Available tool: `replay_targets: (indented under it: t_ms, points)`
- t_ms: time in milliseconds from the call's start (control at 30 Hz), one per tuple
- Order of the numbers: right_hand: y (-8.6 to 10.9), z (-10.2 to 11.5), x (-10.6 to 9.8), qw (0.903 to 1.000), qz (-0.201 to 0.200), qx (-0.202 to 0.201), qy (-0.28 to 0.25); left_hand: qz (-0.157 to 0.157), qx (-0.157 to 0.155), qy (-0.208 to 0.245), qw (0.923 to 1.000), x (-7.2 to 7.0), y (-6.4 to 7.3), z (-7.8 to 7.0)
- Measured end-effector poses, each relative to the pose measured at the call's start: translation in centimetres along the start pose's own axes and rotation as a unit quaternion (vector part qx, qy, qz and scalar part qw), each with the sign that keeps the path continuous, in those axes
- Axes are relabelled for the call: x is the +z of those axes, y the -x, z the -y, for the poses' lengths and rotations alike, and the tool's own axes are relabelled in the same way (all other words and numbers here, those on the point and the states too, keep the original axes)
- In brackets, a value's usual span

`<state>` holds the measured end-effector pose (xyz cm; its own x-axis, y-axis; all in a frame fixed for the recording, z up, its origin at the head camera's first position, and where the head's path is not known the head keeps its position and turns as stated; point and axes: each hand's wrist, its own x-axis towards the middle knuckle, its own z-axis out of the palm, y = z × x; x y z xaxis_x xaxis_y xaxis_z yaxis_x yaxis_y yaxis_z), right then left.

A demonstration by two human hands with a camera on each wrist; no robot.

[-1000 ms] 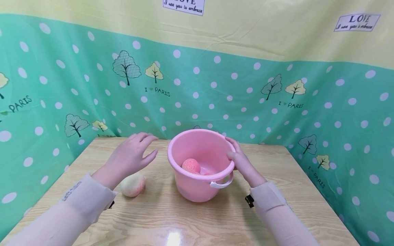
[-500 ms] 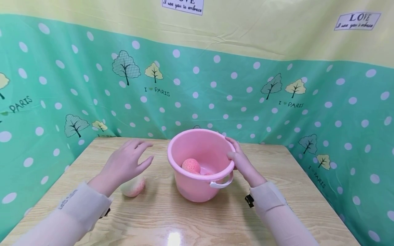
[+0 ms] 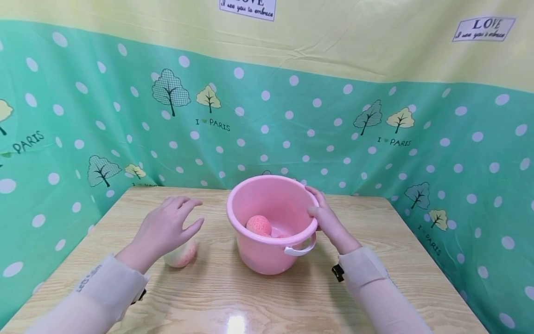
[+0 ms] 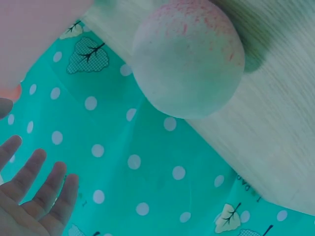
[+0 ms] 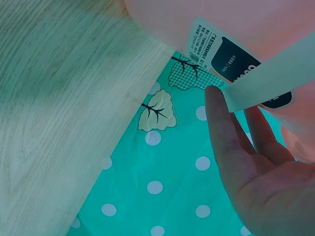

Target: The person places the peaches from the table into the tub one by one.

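A pink bucket [image 3: 267, 260] stands on the wooden table, with a pink speckled ball-shaped fruit [image 3: 259, 224] inside and more pink partly hidden behind the rim. My right hand [image 3: 332, 225] grips the bucket's right rim, thumb over the edge; the right wrist view shows fingers beside the white handle [image 5: 275, 73]. Left of the bucket lies a pale round peach [image 3: 185, 255] with a pink blush. Above and behind it hovers my left hand [image 3: 162, 229], fingers loosely spread and holding nothing. The left wrist view shows the peach [image 4: 189, 64] apart from the fingers.
The table [image 3: 267, 306] is light wood grain. Around its back and sides hangs a green and yellow cloth [image 3: 288, 125] with dots and trees. A printed label [image 5: 229, 61] is stuck on the bucket's outer side.
My left hand has moved left and down, away from the bucket, its forearm now covering part of the peach. The right hand and bucket have stayed put.
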<state>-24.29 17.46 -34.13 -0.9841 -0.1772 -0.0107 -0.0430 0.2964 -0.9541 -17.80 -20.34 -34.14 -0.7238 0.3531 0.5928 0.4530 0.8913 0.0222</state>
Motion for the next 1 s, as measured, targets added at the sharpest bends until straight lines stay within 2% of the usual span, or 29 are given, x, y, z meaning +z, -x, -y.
replay_targets:
  t_ms: [733, 1000]
  points:
    - [0.0, 0.0, -0.1, 1.0000, 0.000, 0.008, -0.001, 0.042, -0.048, -0.001, 0.9980, 1.7, 2.7, 0.8]
    - [-0.1, 0.0, 0.0, 0.9999, -0.004, 0.010, 0.000, 0.083, -0.087, 0.005, 0.9927, 2.5, 3.7, 1.4]
